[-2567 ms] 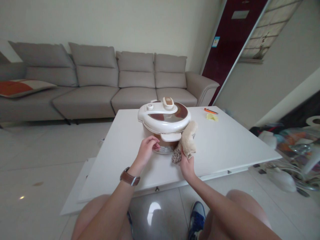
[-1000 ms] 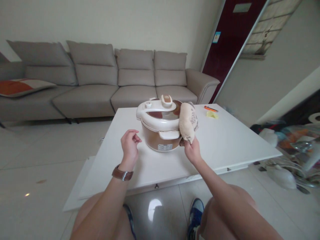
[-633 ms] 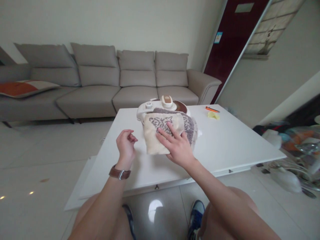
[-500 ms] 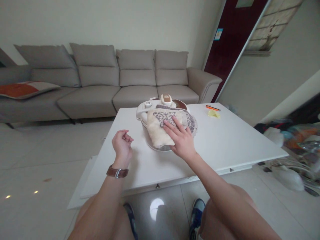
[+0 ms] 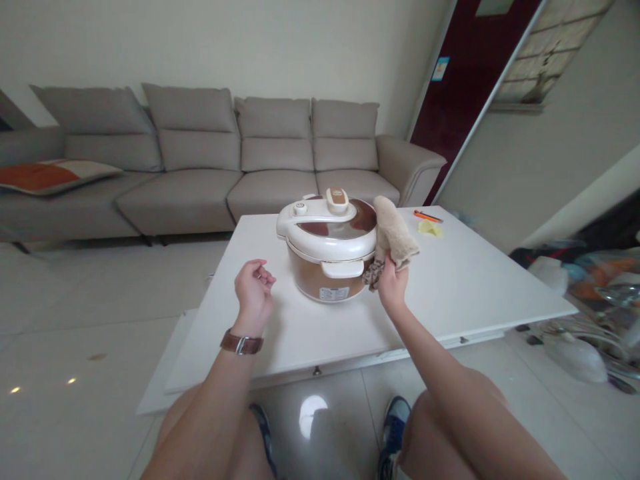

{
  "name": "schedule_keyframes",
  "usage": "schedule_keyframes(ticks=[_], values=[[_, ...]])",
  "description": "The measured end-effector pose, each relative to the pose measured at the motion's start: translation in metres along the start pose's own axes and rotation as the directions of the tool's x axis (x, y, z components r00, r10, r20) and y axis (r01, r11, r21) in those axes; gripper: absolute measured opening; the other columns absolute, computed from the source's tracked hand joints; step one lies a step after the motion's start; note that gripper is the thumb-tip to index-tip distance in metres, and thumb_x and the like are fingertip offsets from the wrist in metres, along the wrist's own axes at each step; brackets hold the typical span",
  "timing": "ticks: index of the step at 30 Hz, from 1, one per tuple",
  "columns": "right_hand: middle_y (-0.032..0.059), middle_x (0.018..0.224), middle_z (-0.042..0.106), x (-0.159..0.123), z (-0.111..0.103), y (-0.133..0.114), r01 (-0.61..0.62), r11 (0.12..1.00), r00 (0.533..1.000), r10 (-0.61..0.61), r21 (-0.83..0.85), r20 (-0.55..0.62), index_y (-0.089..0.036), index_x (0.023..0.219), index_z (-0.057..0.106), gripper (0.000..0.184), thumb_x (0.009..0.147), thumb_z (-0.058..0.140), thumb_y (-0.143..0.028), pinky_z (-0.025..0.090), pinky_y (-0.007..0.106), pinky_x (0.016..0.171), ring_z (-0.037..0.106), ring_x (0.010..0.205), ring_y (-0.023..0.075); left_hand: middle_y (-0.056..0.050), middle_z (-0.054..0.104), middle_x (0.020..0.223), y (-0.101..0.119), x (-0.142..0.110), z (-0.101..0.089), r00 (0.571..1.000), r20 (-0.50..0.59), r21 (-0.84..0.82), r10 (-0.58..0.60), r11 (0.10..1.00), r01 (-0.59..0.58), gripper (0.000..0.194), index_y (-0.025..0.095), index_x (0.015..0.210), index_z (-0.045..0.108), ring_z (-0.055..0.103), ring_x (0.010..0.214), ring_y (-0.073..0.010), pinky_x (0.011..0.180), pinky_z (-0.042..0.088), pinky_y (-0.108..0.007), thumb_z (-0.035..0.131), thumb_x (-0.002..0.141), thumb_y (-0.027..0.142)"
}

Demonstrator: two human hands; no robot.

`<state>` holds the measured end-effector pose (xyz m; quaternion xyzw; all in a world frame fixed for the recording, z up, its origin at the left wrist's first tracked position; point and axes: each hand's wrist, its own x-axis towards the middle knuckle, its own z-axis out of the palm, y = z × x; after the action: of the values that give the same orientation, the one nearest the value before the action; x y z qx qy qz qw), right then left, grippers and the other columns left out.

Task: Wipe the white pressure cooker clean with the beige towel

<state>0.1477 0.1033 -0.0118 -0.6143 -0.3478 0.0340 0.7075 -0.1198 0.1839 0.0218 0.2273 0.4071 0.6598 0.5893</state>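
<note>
On the white table (image 5: 240, 347) stands an electric pressure cooker (image 5: 327, 270), upright with its lid on, white above and gold-brown below. A folded cream towel (image 5: 395, 230) with a grey-brown patterned end is gripped in my right hand (image 5: 393, 283), whose fingers are closed around its lower part. The cloth lies against the cooker's right side, and its fold hides some of my fingers. Left of the cooker, apart from it, my left hand (image 5: 253, 290) hovers above the table, loosely curled with a gap between thumb and fingers and nothing seen in it.
An orange pen-like object (image 5: 427, 217) and a crumpled yellow cloth or paper (image 5: 430, 229) lie at the table's back right. Behind the table runs a grey sofa (image 5: 280, 190) with an orange-and-white cushion (image 5: 55, 175). Assorted items clutter the floor at right.
The towel has gone from the cooker's front and top to its right side, bunched up. My right hand has moved right, from lying flat on it to gripping it. My left hand shifted slightly right.
</note>
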Motion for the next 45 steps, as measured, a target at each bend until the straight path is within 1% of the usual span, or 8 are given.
schedule_keyframes(ticks=[5, 10, 15, 24, 30, 37, 41, 45], values=[[0.0148, 0.125, 0.073, -0.034, 0.001, 0.009, -0.246, 0.964, 0.968, 0.25, 0.1, -0.032, -0.014, 0.117, 0.07, 0.051, 0.092, 0.052, -0.054, 0.044, 0.046, 0.113, 0.064, 0.124, 0.028, 0.007, 0.043, 0.049, -0.003, -0.004, 0.003, 0.998, 0.003, -0.011, -0.06, 0.998, 0.06, 0.007, 0.018, 0.066, 0.061, 0.041, 0.046, -0.0088, 0.05, 0.036, -0.023, 0.065, 0.061, 0.021], [0.0143, 0.114, 0.076, -0.087, -0.001, -0.003, -0.221, 0.971, 0.969, 0.208, 0.095, 0.132, -0.016, 0.112, 0.073, 0.044, 0.093, 0.054, -0.052, 0.046, 0.041, 0.111, 0.064, 0.123, 0.0274, 0.007, 0.044, 0.05, -0.007, -0.008, 0.006, 0.995, 0.013, -0.012, -0.102, 0.995, 0.102, 0.006, 0.017, 0.067, 0.061, 0.041, 0.046, -0.0084, 0.05, 0.036, -0.022, 0.065, 0.062, 0.018], [0.0142, 0.117, 0.076, -0.128, -0.006, -0.013, -0.272, 0.959, 0.926, 0.237, 0.084, 0.295, -0.017, 0.112, 0.075, 0.041, 0.096, 0.056, -0.049, 0.047, 0.041, 0.112, 0.065, 0.124, 0.0275, 0.007, 0.042, 0.05, -0.008, -0.01, 0.008, 0.994, 0.015, -0.006, -0.112, 0.994, 0.112, 0.005, 0.017, 0.067, 0.061, 0.04, 0.046, -0.0081, 0.049, 0.035, -0.021, 0.063, 0.063, 0.017], [0.0136, 0.113, 0.079, -0.128, -0.008, -0.019, -0.105, 0.994, 0.904, 0.099, -0.007, 0.416, -0.018, 0.119, 0.076, 0.038, 0.098, 0.052, -0.038, 0.053, 0.04, 0.106, 0.072, 0.114, 0.0278, 0.006, 0.041, 0.05, -0.006, -0.01, 0.01, 0.995, -0.001, 0.03, -0.098, 0.995, 0.098, 0.003, 0.017, 0.064, 0.06, 0.039, 0.047, -0.0089, 0.049, 0.035, -0.021, 0.062, 0.063, 0.016], [0.0139, 0.126, 0.075, -0.136, -0.006, -0.008, 0.065, 0.996, 0.885, -0.03, -0.062, 0.464, -0.017, 0.123, 0.074, 0.039, 0.091, 0.053, -0.027, 0.051, 0.042, 0.111, 0.068, 0.125, 0.0291, 0.006, 0.04, 0.051, 0.0, -0.005, 0.005, 1.0, -0.004, 0.024, -0.025, 0.999, 0.025, 0.004, 0.017, 0.066, 0.061, 0.039, 0.048, -0.0092, 0.05, 0.036, -0.022, 0.062, 0.063, 0.016], [0.0156, 0.133, 0.072, -0.122, -0.015, 0.004, -0.045, 0.998, 0.931, 0.053, -0.031, 0.362, -0.016, 0.132, 0.07, 0.046, 0.09, 0.057, -0.032, 0.045, 0.044, 0.117, 0.059, 0.137, 0.0299, 0.006, 0.039, 0.052, 0.006, -0.003, 0.003, 0.998, -0.022, 0.002, -0.059, 0.998, 0.059, 0.005, 0.017, 0.065, 0.059, 0.036, 0.048, -0.008, 0.05, 0.034, -0.022, 0.063, 0.063, 0.016], [0.0115, 0.11, 0.079, -0.107, -0.022, 0.001, -0.122, 0.992, 0.944, 0.118, -0.005, 0.307, -0.018, 0.119, 0.075, 0.038, 0.091, 0.058, -0.038, 0.041, 0.047, 0.118, 0.063, 0.127, 0.0306, 0.006, 0.039, 0.053, 0.007, -0.004, 0.003, 0.999, 0.0, 0.0, -0.044, 0.999, 0.044, 0.005, 0.018, 0.066, 0.059, 0.036, 0.048, -0.0079, 0.05, 0.035, -0.022, 0.064, 0.064, 0.018], [0.0094, 0.091, 0.079, -0.091, -0.027, -0.007, -0.188, 0.981, 0.948, 0.192, -0.04, 0.254, -0.016, 0.101, 0.078, 0.033, 0.091, 0.059, -0.042, 0.05, 0.041, 0.105, 0.069, 0.107, 0.0298, 0.006, 0.039, 0.054, 0.008, -0.003, 0.001, 0.998, 0.021, 0.0, -0.058, 0.998, 0.058, 0.007, 0.019, 0.067, 0.058, 0.038, 0.048, -0.0078, 0.052, 0.036, -0.023, 0.064, 0.064, 0.018]])
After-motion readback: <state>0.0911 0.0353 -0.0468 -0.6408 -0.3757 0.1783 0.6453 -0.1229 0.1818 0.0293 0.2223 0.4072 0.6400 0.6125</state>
